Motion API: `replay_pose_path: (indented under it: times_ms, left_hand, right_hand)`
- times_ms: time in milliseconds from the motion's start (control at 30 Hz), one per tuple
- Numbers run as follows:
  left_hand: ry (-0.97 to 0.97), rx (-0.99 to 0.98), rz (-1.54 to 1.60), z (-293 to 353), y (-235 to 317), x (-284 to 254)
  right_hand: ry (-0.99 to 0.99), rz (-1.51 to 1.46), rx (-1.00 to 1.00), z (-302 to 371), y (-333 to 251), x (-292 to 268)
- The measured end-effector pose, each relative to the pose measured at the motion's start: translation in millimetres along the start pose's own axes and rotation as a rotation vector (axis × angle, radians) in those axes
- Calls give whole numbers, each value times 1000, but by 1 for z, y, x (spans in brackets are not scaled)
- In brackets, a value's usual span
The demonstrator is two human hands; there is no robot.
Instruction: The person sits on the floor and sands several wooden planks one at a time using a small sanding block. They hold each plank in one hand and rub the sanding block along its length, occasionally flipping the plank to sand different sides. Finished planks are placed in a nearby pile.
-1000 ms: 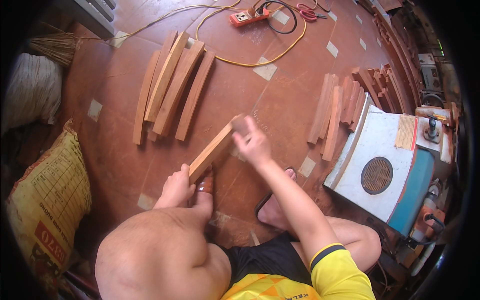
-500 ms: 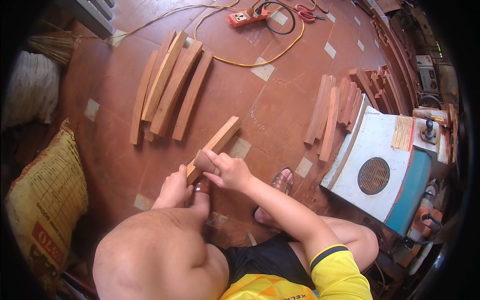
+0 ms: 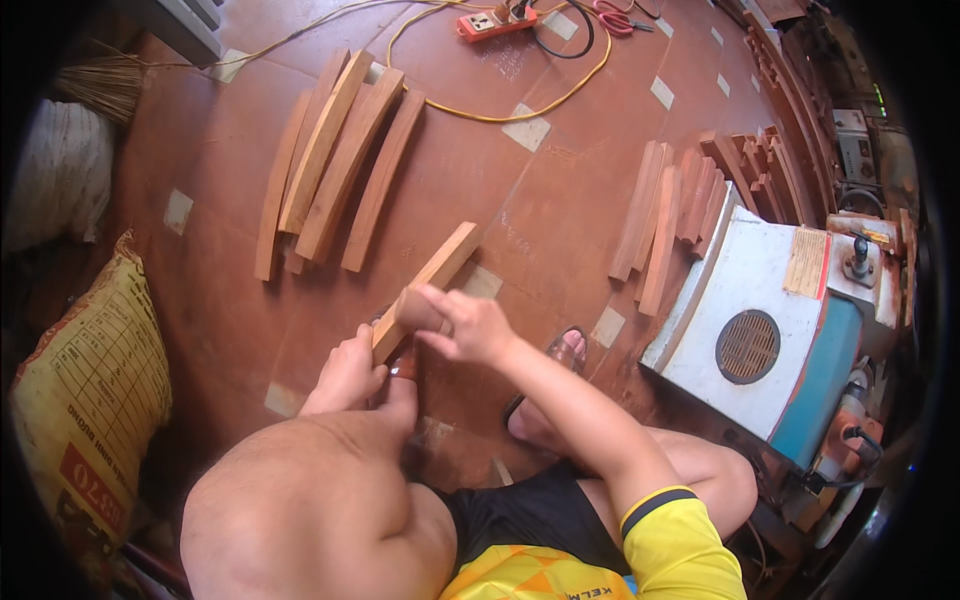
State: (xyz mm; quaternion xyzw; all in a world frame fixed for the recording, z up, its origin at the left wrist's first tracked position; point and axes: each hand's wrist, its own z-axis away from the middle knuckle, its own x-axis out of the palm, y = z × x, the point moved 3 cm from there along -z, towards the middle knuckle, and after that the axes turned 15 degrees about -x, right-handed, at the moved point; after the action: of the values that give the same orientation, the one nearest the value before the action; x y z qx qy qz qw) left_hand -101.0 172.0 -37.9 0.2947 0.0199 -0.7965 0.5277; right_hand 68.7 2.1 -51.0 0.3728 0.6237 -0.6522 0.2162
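Observation:
My left hand point(image 3: 346, 374) grips the near end of a squared wooden stick point(image 3: 448, 254), its fingers closed round it beside my left foot. The stick slants away to the upper right, its far end pale and square-cut. Against its upper side, about midway, rests a curved brown piece of sandpaper point(image 3: 412, 311). My right hand point(image 3: 472, 326) pinches this sheet between thumb and fingers. Part of the stick's near end is hidden by my left hand.
Several wooden sticks point(image 3: 345, 170) lie side by side ahead on the left. More sticks point(image 3: 657, 235) lean by a white and teal machine point(image 3: 700, 310) on the right. A power strip point(image 3: 492, 22) with a yellow cord point(image 3: 470, 118) lies far ahead; a yellow sack point(image 3: 95, 360) stands left.
My right hand has shifted slightly to the right with the sandpaper, which is tilted differently on the stick. My left hand keeps its hold.

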Motion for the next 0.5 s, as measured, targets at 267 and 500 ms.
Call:
replay_pose_path:
  times_ms: [267, 500]
  left_hand:
    - [-13, 2, -15, -2, 3, -4]
    - [-31, -16, 12, -4, 6, 2]
  right_hand:
    - [527, 40, 366, -7, 68, -14]
    - [353, 141, 196, 1, 41, -5]
